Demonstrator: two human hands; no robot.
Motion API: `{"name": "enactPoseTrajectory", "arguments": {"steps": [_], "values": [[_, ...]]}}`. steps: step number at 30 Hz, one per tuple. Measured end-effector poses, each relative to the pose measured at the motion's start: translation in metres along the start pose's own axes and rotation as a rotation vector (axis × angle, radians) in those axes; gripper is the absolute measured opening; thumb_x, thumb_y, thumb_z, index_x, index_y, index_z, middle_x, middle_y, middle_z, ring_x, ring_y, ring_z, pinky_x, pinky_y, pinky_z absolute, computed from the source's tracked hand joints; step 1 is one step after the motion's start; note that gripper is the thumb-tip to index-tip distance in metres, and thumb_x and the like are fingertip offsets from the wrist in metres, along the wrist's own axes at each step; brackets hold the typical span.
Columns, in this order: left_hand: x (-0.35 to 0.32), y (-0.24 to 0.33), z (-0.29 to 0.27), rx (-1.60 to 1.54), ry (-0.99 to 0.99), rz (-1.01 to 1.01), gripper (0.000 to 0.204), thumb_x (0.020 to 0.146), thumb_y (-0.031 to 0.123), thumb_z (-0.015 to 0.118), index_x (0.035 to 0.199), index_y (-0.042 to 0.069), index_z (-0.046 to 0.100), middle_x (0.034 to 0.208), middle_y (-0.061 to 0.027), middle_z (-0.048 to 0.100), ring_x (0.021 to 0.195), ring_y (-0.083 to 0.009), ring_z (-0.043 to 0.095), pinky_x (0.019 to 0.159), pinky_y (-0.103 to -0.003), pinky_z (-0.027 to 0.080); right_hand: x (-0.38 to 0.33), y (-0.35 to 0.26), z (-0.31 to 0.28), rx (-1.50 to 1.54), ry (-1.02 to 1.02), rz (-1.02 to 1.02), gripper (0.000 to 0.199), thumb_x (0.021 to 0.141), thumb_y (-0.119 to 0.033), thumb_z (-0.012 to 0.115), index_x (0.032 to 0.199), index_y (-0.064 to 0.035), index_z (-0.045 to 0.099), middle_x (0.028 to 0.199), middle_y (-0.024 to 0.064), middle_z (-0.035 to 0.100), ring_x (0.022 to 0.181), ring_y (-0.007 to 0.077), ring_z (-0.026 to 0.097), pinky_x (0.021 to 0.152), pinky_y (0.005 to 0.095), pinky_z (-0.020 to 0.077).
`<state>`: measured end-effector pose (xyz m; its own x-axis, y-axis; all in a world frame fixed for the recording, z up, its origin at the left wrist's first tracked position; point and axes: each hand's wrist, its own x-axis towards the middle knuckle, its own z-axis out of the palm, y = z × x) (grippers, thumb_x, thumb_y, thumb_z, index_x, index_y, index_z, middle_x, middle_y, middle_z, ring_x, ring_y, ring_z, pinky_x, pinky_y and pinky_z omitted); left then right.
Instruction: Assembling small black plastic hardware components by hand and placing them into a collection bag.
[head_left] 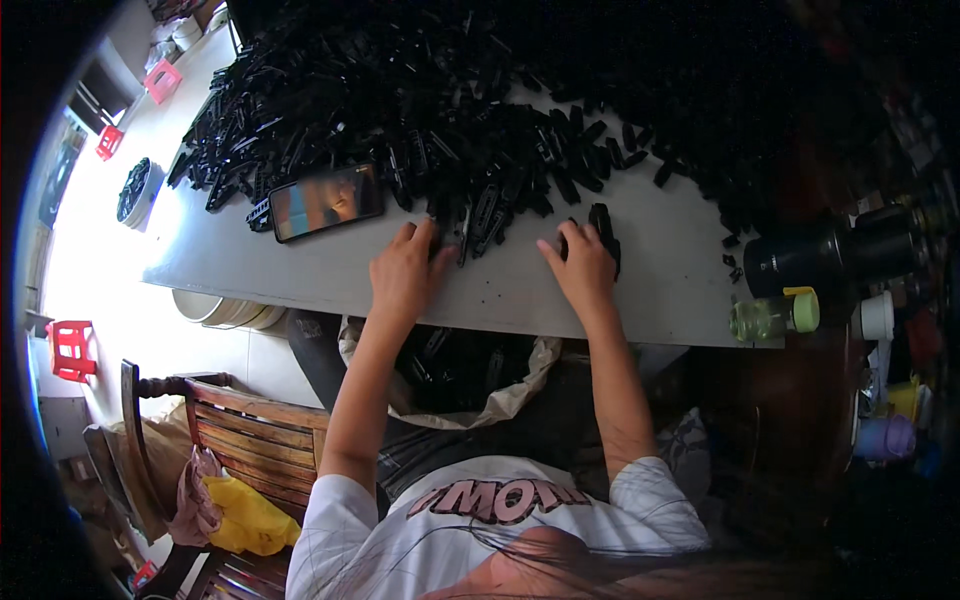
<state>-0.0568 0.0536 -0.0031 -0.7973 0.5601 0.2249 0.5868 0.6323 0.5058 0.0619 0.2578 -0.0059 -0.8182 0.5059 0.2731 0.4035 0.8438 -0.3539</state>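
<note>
A large heap of small black plastic parts [400,110] covers the far side of the grey-white table [340,270]. My left hand [400,268] is at the heap's near edge, its fingers curled in around something dark that I cannot make out. To the right, my right hand [585,268] has its thumb and fingers bent around a small black plastic part [564,244], mostly hidden by them. Another black part [606,228] stands against the outer side of the right hand's fingers. Below the table edge, an open pale cloth bag [500,408] on my lap contains more black parts.
A phone [328,203] with a lit screen leans on the heap, left of my left hand. On the right are a green-lidded bottle [765,318] and a black cylinder [800,262]. A wooden bench [255,420], red stools [72,350] and buckets [200,305] stand at the left.
</note>
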Motion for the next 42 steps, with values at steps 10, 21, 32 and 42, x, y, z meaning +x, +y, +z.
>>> {"name": "enactPoseTrajectory", "arguments": {"steps": [10, 21, 32, 42], "values": [[-0.025, -0.040, 0.000, -0.841, -0.012, -0.119, 0.024, 0.089, 0.009, 0.048, 0.112, 0.006, 0.044, 0.079, -0.0042, 0.052, 0.063, -0.0119, 0.048, 0.056, -0.024, 0.036, -0.029, 0.002, 0.002, 0.279, 0.234, -0.091, 0.027, 0.081, -0.008, 0.059, 0.104, -0.0048, 0.047, 0.086, 0.0135, 0.059, 0.075, 0.0286, 0.059, 0.063, 0.0379, 0.0455], [-0.075, 0.028, 0.002, -1.269, -0.205, -0.278, 0.034, 0.094, 0.020, 0.044, 0.123, 0.003, 0.038, 0.079, -0.0014, 0.048, 0.065, -0.0071, 0.043, 0.060, -0.020, 0.038, -0.055, -0.085, -0.008, 1.046, 0.114, -0.163, 0.045, 0.096, -0.039, 0.029, 0.111, -0.0052, 0.054, 0.120, 0.0138, 0.043, 0.116, 0.0291, 0.039, 0.099, 0.0404, 0.0287], [-0.082, 0.036, -0.006, -1.466, -0.513, -0.231, 0.037, 0.089, 0.013, 0.055, 0.120, -0.002, 0.044, 0.085, -0.0030, 0.056, 0.070, -0.0083, 0.054, 0.063, -0.022, 0.045, -0.072, -0.069, -0.011, 1.200, -0.320, -0.180, 0.040, 0.090, -0.018, 0.051, 0.127, -0.0060, 0.044, 0.132, 0.0137, 0.037, 0.107, 0.0237, 0.051, 0.085, 0.0305, 0.0439], [-0.067, 0.041, 0.001, -0.934, -0.503, 0.013, 0.034, 0.082, 0.019, 0.064, 0.110, 0.003, 0.054, 0.086, -0.0073, 0.057, 0.073, -0.0129, 0.056, 0.063, -0.025, 0.046, -0.081, -0.055, -0.003, 1.779, -0.119, 0.225, 0.036, 0.084, -0.005, 0.056, 0.117, 0.0005, 0.045, 0.100, 0.0108, 0.059, 0.092, 0.0195, 0.055, 0.081, 0.0293, 0.0459]]}}
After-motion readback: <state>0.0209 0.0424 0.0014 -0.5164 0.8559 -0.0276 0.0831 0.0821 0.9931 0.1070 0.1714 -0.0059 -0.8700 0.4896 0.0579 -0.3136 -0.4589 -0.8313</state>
